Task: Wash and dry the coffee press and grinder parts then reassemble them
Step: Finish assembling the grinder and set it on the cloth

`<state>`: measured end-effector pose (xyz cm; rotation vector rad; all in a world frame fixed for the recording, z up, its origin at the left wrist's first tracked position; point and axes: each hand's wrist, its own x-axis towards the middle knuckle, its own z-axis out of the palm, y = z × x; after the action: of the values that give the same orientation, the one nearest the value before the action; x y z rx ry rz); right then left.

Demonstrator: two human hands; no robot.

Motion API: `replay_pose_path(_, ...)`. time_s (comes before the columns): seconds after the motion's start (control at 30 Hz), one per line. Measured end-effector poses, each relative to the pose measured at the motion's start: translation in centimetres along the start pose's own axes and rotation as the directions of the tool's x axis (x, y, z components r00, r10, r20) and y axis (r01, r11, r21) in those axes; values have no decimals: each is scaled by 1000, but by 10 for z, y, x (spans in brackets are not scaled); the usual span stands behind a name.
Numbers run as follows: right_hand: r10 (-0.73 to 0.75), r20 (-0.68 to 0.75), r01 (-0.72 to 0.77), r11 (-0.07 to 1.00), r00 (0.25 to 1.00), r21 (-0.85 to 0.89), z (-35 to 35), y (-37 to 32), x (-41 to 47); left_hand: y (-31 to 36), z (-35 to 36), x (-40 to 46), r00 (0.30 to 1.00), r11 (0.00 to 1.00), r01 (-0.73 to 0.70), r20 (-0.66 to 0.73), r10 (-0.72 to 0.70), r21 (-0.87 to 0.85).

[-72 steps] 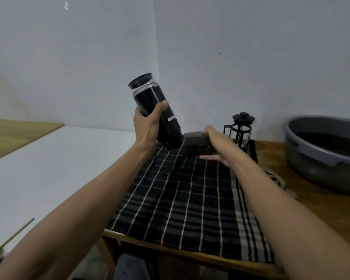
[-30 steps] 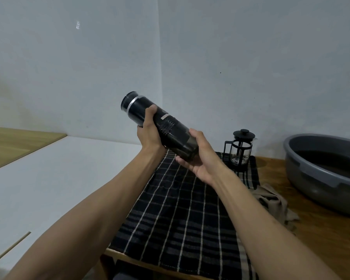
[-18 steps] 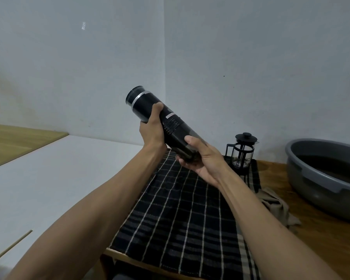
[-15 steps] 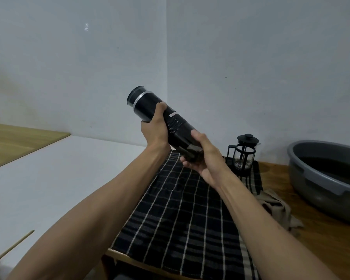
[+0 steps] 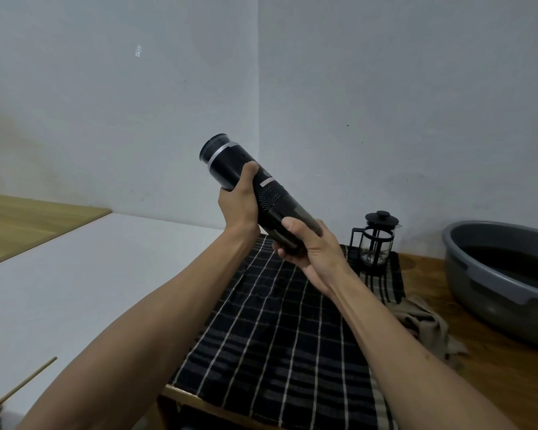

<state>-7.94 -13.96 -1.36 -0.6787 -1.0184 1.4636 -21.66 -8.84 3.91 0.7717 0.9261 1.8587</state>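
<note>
I hold a black cylindrical coffee grinder point(image 5: 230, 164) tilted in the air, its silver-ringed top pointing up and left. My left hand point(image 5: 238, 203) grips the upper body. My right hand point(image 5: 308, 246) wraps around the smoky lower cup, which sits against the grinder's bottom end. Below them a black checked towel point(image 5: 277, 336) covers the wooden table. A small glass coffee press point(image 5: 375, 240) with black lid and frame stands upright at the towel's far right corner.
A grey plastic basin point(image 5: 503, 293) holding dark water sits at the right on the wooden table point(image 5: 494, 373). A crumpled beige cloth point(image 5: 423, 324) lies between towel and basin. A white surface point(image 5: 75, 274) stretches left. A thin wooden stick point(image 5: 22, 386) pokes in at bottom left.
My right hand lifted the lower cup off the towel and brought it to the grinder's bottom end. It now grips the cup there; the grinder has tilted further over.
</note>
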Motion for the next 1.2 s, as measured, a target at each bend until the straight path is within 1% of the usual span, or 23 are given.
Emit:
replay_pose_path(0.03,-7,-4,6,998,1000,-64,-2,-3,0,1,0,-1,1000,1000,1,7,-1,2)
replay_pose_path(0.07,-15,-1,14,986,1000,-165,-5,-6,2,2,1,-1,1000,1000,-2,27,2,2)
replay_pose_path(0.13,-21,26,30,922,999,-387,-12,-15,5,4,0,1,996,999,-19,93,16,30)
replay_pose_path(0.2,-10,45,34,809,999,-587,-20,-24,7,9,0,1,984,993,-49,176,30,109)
replay_pose_path(0.27,7,28,16,667,1000,-745,-25,-31,9,12,3,-2,967,970,-97,250,39,223)
replay_pose_path(0.4,-8,-43,-34,446,999,-894,-27,-28,7,12,8,-9,939,876,-230,334,84,425)
replay_pose_path(0.47,-28,-82,-67,359,996,-931,-29,-20,7,8,10,-9,918,816,-310,376,124,488)
replay_pose_path(0.53,-48,-124,-102,321,991,-942,-33,-14,9,6,12,-10,879,774,-372,462,116,513)
replay_pose_path(0.63,-60,-156,-129,319,986,-939,-38,-8,11,6,17,-12,795,690,-496,595,117,527)
replay_pose_path(0.7,-79,-173,-139,325,982,-935,-42,-5,15,4,24,-12,760,679,-527,640,108,511)
replay_pose_path(0.77,-114,-200,-159,296,973,-942,-47,-4,22,0,33,-8,767,674,-525,632,109,520)
replay_pose_path(0.87,-155,-261,-231,187,953,-955,-54,-4,34,-9,44,0,763,662,-523,642,81,537)
replay_pose_path(0.9,-160,-283,-256,172,946,-951,-56,-3,39,-12,47,3,755,651,-531,651,74,542)
replay_pose_path(1.07,-142,-333,-306,179,932,-935,-68,6,68,-30,65,26,720,586,-585,691,56,561)
replay_pose_path(1.2,-144,-362,-337,175,921,-925,-72,14,90,-42,71,50,737,553,-573,676,23,605)
